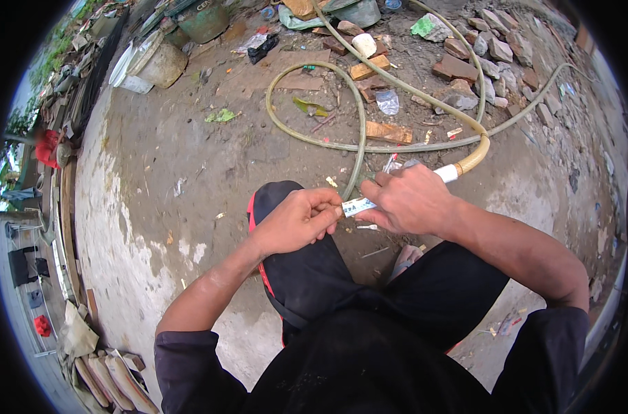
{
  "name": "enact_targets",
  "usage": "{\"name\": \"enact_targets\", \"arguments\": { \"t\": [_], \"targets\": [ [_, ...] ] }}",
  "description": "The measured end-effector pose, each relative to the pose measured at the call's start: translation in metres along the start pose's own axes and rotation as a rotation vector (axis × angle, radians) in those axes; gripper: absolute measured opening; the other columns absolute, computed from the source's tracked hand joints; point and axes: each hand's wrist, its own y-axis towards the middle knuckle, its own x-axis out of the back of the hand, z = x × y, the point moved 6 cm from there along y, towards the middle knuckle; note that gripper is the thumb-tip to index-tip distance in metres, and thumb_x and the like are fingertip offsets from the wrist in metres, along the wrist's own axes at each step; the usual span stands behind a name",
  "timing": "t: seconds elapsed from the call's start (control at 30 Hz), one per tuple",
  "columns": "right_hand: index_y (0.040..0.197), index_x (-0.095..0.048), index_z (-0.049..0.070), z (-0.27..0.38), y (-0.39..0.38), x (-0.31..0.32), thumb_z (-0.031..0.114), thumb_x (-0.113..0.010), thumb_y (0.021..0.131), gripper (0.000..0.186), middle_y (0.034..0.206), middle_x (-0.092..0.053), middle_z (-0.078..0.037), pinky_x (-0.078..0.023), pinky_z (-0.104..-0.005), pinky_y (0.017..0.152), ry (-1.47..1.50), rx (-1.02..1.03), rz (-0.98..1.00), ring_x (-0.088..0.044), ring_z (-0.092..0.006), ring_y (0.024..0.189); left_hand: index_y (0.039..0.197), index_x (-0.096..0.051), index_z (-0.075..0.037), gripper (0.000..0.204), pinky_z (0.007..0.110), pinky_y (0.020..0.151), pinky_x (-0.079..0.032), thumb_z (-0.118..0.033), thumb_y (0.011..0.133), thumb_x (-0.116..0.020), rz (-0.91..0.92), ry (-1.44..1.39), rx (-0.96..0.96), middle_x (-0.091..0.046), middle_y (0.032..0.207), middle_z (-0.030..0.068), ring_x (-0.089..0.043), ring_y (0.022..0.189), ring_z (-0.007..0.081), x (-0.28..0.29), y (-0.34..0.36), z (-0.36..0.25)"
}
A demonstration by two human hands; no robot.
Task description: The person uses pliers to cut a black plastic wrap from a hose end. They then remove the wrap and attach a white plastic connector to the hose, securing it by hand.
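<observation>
A short white plastic pipe (pixel 357 206) with printed marks slants across in front of my knees. My right hand (pixel 414 200) is closed round its middle. Beyond that hand, the pipe's other end (pixel 448 173) meets a yellowish hose (pixel 474 157). My left hand (pixel 303 217) has its fingers curled, thumb and fingertips pinched at the pipe's near left end. Whether something small is also between those fingertips is hidden. The clear hose (pixel 361 138) runs in a loop over the ground just past my hands.
Broken bricks and stones (pixel 497 48) lie in a heap at the far right. A wood block (pixel 388 132) and a clear plastic cup (pixel 388 102) lie by the hose. Dirty buckets (pixel 159 61) stand at the far left. A person in red (pixel 48 148) is at the left edge.
</observation>
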Motion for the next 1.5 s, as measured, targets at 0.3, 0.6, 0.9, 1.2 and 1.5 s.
{"name": "enact_targets", "arguments": {
  "t": [0.3,0.6,0.9,1.2,1.5],
  "targets": [
    [0.097,-0.062,0.005,-0.003,0.015,0.036,0.041,-0.062,0.101,0.036,0.079,-0.068,-0.017,-0.05,-0.0531,0.065,0.297,-0.03,-0.254,-0.069,-0.0423,0.075,0.102,-0.067,-0.005,0.016,0.023,0.056,-0.043,-0.019,0.106,-0.06,-0.435,-0.235,-0.173,-0.064,0.072,-0.0017,-0.053,0.058,0.0039,0.051,-0.033,0.016],
    [0.099,-0.066,0.001,-0.008,0.005,0.051,0.026,-0.068,0.097,0.026,0.082,-0.068,-0.016,-0.051,-0.0458,0.069,0.617,0.012,-0.25,-0.071,-0.0362,0.079,0.098,-0.068,-0.005,0.028,0.026,0.058,-0.04,-0.031,0.109,-0.063,-0.595,0.188,-0.223,-0.057,0.071,-0.0027,-0.051,0.064,0.0054,0.045,-0.051,-0.014],
    [0.113,-0.062,-0.001,-0.046,-0.016,0.115,0.028,-0.06,0.108,0.029,0.076,-0.051,0.0,-0.039,-0.0265,0.061,0.978,0.035,-0.975,-0.047,-0.0078,0.07,0.108,-0.07,0.0,0.024,0.033,0.063,-0.052,-0.018,0.095,-0.08,-1.174,0.6,-1.209,-0.069,0.081,0.0075,-0.065,0.07,0.0179,0.115,-0.091,-0.202],
    [0.13,-0.064,-0.001,-0.057,-0.061,0.11,0.034,-0.059,0.109,0.041,0.079,-0.058,-0.003,-0.041,-0.0289,0.061,0.606,0.023,-0.986,-0.056,-0.0128,0.068,0.089,-0.076,0.0,0.042,0.036,0.067,-0.05,-0.036,0.107,-0.062,-1.153,0.397,-0.173,-0.07,0.078,0.0172,-0.063,0.067,0.024,0.123,-0.023,-0.037],
    [0.108,-0.065,0.012,0.0,-0.007,0.086,0.038,-0.069,0.097,0.028,0.081,-0.062,-0.007,-0.051,-0.0443,0.06,0.211,0.19,-0.531,-0.067,-0.0317,0.073,0.112,-0.064,0.001,0.027,0.044,0.066,-0.052,-0.012,0.091,-0.076,-0.722,0.774,-0.773,-0.067,0.094,0.0149,-0.067,0.071,0.0336,0.053,-0.068,-0.077]
  ]
}}
